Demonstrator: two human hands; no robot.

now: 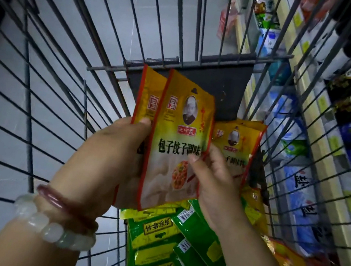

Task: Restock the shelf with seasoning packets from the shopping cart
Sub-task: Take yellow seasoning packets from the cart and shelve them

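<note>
Inside wire cart (36, 89), hands (109, 156) gripping seasoning packets (176, 147)

a shop aisle: a wire shopping cart (42, 95) stands beside long shelves (307, 123) packed with rows of bagged goods and dark bottles, with yellow price tags.

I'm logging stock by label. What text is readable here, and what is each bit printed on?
"包子饺子调味": front yellow packet, held by the left hand and right hand; its last character is covered.
"王守义": red band on that packet, roughly legible.
"子调味料": second yellow packet behind the right hand, partly hidden.
Green packets in the cart: characters too blurred.
"盐": blue bags on the shelf.
Barcodes, price tags: too small.
</note>
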